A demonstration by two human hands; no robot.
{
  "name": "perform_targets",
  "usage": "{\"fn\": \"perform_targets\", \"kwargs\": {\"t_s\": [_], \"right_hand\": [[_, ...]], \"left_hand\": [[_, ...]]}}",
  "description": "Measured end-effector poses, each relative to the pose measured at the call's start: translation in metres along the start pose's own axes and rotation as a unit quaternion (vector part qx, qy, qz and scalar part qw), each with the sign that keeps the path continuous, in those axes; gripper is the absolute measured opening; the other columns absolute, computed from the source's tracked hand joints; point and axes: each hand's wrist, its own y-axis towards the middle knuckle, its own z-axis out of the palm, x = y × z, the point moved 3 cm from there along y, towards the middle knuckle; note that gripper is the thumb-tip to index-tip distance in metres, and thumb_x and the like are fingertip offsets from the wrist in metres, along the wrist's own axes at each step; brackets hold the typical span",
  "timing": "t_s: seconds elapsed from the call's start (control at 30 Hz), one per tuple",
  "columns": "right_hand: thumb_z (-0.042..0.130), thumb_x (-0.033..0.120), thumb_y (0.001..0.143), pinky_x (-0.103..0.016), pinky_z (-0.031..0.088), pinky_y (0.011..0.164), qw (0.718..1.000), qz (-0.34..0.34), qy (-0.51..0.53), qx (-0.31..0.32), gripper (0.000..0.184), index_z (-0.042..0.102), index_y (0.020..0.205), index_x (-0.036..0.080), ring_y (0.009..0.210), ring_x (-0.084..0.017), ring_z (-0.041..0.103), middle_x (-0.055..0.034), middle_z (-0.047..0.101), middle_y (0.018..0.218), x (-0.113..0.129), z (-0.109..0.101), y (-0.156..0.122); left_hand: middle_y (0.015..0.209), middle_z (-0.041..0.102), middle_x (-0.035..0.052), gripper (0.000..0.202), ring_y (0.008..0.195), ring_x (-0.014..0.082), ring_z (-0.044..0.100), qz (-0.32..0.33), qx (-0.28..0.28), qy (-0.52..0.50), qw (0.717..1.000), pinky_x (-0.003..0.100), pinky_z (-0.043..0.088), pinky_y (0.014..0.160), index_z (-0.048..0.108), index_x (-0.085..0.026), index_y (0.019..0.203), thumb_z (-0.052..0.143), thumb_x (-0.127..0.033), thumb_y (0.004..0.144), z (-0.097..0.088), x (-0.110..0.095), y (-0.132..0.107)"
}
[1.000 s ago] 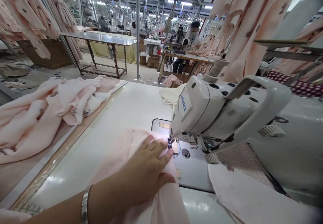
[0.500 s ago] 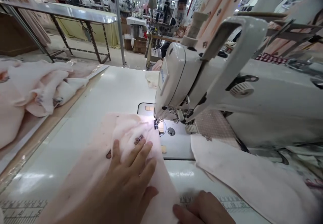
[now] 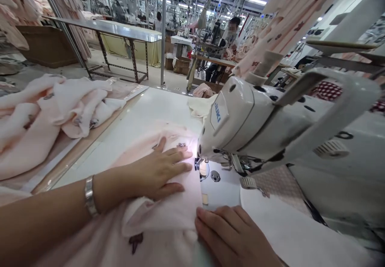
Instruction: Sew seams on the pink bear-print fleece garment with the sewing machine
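Presently left hand [image 3: 156, 172] lies flat, fingers spread, on soft, limp pink fabric [image 3: 168, 211] beside the presser foot [image 3: 197, 164]; right hand [image 3: 231, 235] pins its near edge, neither closed.

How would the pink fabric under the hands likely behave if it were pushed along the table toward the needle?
The pink fabric looks floppy: it bunches into folds beside the left hand. It probably slides easily, since the white table looks glossy. It seems light; flat hands, the right hand at its edge, appear to hold it.
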Motion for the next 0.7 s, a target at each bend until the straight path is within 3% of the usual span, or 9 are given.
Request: {"fn": "perform_targets", "kwargs": {"t_s": [0.2,0.3,0.47,0.57,0.63,0.7], "right_hand": [[0.042,0.016,0.092,-0.031,0.047,0.066,0.997,0.049,0.053,0.013,0.025,0.065,0.102,0.019,0.080,-0.017,0.060,-0.0076,0.068,0.098,-0.028,0.013,0.021],[0.041,0.016,0.091,-0.037,0.049,0.071,0.996,0.089,0.013,-0.008,0.028,0.066,0.104,0.018,0.085,-0.022,0.062,-0.0108,0.066,0.094,-0.038,0.027,0.020],[0.044,0.017,0.090,-0.040,0.049,0.076,0.999,0.041,-0.015,0.015,0.030,0.062,0.115,0.017,0.096,-0.027,0.060,-0.0136,0.064,0.101,-0.047,0.038,0.020],[0.040,0.019,0.094,-0.035,0.049,0.072,0.999,0.049,0.012,0.000,0.030,0.057,0.118,0.014,0.089,-0.022,0.060,-0.0114,0.065,0.097,-0.042,0.025,0.024],[0.037,0.031,0.098,-0.030,0.048,0.065,0.999,0.031,0.032,0.009,0.032,0.054,0.120,0.015,0.079,-0.018,0.061,-0.0076,0.066,0.089,-0.026,0.018,0.020],[0.037,0.042,0.098,-0.027,0.046,0.057,0.998,0.039,0.046,0.031,0.032,0.059,0.107,0.021,0.067,-0.015,0.059,-0.0014,0.064,0.076,-0.008,0.017,0.006]], "left_hand": [[0.134,0.049,0.0137,0.033,0.127,0.0278,0.041,0.051,-0.008,0.025,0.998,0.049,0.018,0.109,0.055,-0.018,0.113,0.055,-0.040,0.088,-0.008,0.038,0.031],[0.136,0.049,0.0111,0.036,0.128,0.0259,0.040,0.032,-0.008,0.059,0.998,0.045,0.017,0.111,0.056,-0.016,0.117,0.060,-0.033,0.085,-0.016,0.054,0.047],[0.140,0.047,0.0046,0.037,0.132,0.0240,0.035,-0.026,-0.033,0.083,0.996,0.045,0.016,0.111,0.051,-0.017,0.126,0.049,-0.024,0.090,-0.022,0.069,0.059],[0.146,0.037,0.0120,0.047,0.135,0.0328,0.030,-0.111,-0.046,0.102,0.988,0.059,0.013,0.109,0.043,-0.014,0.135,0.046,-0.032,0.092,-0.006,0.045,0.040],[0.145,0.034,0.0240,0.058,0.133,0.0451,0.029,-0.179,-0.051,0.114,0.976,0.074,0.014,0.099,0.043,-0.008,0.136,0.048,-0.042,0.090,0.008,0.012,0.016],[0.142,0.034,0.0305,0.068,0.128,0.0540,0.029,-0.228,-0.048,0.127,0.964,0.082,0.011,0.091,0.047,-0.006,0.133,0.050,-0.054,0.085,0.015,-0.023,-0.007]]}}
